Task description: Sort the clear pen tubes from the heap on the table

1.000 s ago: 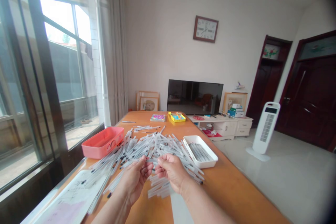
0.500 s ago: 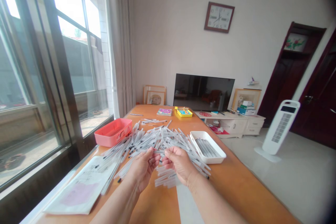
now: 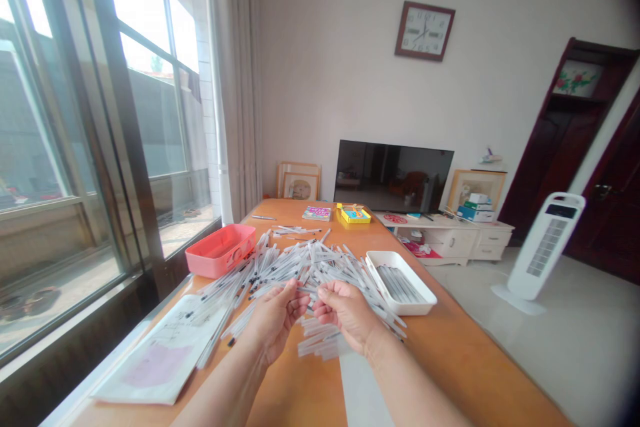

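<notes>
My left hand (image 3: 284, 312) and my right hand (image 3: 345, 310) meet over the front of a pile of pens (image 3: 300, 260), thumbs and fingertips pinched and facing each other. Between them shows a slim, pale pen (image 3: 309, 289), one end in each hand; against the pile its outline is hard to make out. The pens have clear barrels, several with black caps or tips. Below my right hand lies a row of clear pen barrels or caps (image 3: 320, 341). To the right stands a white tray (image 3: 425, 309) holding dark-filled pens or refills (image 3: 399, 282).
A red plastic basket (image 3: 210, 263) stands left of the pile. Nearer lies a printed bag or sheet (image 3: 155, 360), with pens over its corner. A yellow box (image 3: 355, 217) and a booklet (image 3: 317, 213) sit at the far end of the wooden table (image 3: 280, 387).
The whole view has shifted slightly, so things appear a little further right. Both hands keep nearly the same pinched pose over the pile.
</notes>
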Demonstrator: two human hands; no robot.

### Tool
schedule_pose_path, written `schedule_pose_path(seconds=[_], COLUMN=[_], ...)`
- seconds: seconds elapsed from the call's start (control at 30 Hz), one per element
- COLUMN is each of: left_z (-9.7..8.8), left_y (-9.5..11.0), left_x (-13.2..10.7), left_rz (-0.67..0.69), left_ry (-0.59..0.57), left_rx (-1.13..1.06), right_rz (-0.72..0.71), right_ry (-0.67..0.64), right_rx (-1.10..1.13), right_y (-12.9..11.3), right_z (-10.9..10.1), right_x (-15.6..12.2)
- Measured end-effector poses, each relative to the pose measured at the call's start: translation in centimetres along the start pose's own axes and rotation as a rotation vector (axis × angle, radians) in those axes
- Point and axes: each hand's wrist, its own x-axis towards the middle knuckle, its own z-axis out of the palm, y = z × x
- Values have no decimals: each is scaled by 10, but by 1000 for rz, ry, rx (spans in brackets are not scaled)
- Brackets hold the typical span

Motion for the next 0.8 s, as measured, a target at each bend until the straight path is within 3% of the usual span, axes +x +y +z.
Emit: schedule_pose_path(seconds=[0.17, 0.4, 0.8], left_z=[0, -3, -4], left_y=[1, 0, -2], left_x=[0, 4, 5], left_rz=[10, 13, 5], left_ry=[-51, -35, -73], left_rx=[31, 37, 71], right_rz=[29, 51, 8], right_ry=[-16, -4, 7], right_rx=[-3, 63, -101], right_y=[1, 5, 5], right_z=[-8, -16, -16], right_x=[1, 6, 5])
